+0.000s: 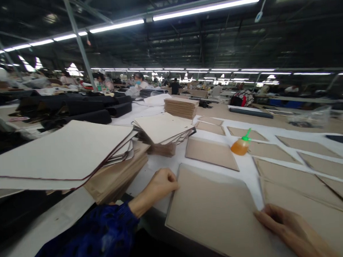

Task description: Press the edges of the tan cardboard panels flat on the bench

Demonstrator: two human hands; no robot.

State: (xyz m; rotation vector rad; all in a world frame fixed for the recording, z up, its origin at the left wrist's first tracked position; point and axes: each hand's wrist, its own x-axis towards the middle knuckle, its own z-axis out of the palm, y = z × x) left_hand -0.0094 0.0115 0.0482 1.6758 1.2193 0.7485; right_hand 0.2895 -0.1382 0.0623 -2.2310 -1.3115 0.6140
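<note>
A beige rectangular panel (217, 213) lies flat at the front of the white-covered table. My left hand (162, 185) pinches its left edge, thumb and forefinger together. At its right edge is my right hand (292, 227), the fingers curled and closed on that side of the panel. Just behind it lies a smaller beige panel (212, 152). An orange glue bottle (239, 146) with a green nozzle stands beside the smaller panel's right corner. More beige panels (307, 175) are spread out to the right.
Stacks of cream sheets (64, 152) and brown boards (116, 176) rise on the left, with another cream stack (162, 127) behind. A board pile (182, 107) stands farther back. Dark fabric rolls (85, 107) lie at the left. A masked person (141, 82) is in the distance.
</note>
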